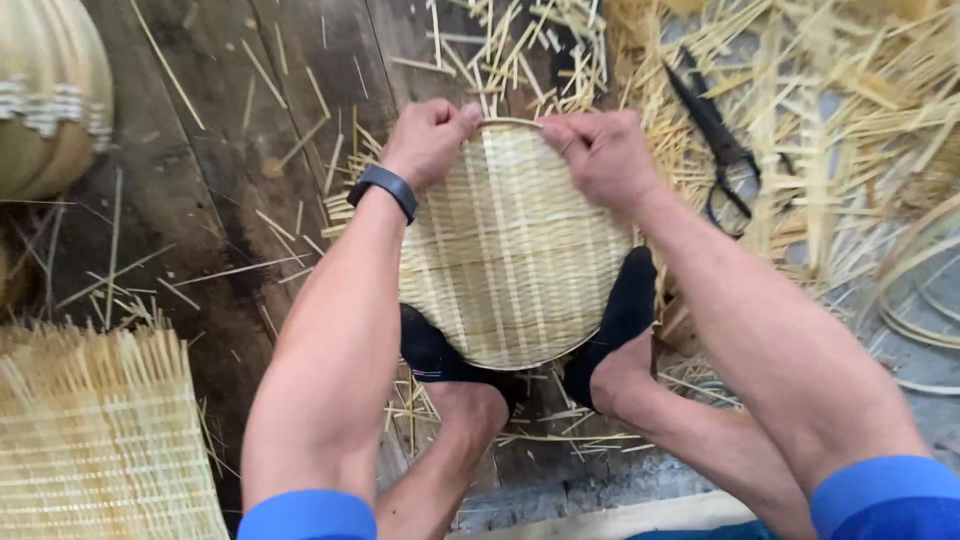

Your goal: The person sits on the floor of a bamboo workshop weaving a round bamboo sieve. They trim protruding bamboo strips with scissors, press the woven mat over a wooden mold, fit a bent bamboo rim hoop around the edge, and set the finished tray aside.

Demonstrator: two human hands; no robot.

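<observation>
The round woven bamboo basket (510,250) stands tilted on the wooden floor (200,200), near the middle of it, and both feet in black socks (625,310) press against its lower edge to keep it in place. The left hand (432,140) and the right hand (600,150) are both at the top rim (508,123) of the basket, each grip pressed together and pinching the thin rim strip from its side, with only a short gap between them. To do this step well, I think the two hands should pull evenly, so the rim follows the curve and the strip does not crack; the feet should hold the basket firm, so it does not turn. A dark wristband (384,186) is on the left wrist. Black scissors (722,150) lie on loose bamboo strips (850,110) toward the right edge of the floor, and a flat woven mat (100,440) lies at the lower left corner.
</observation>
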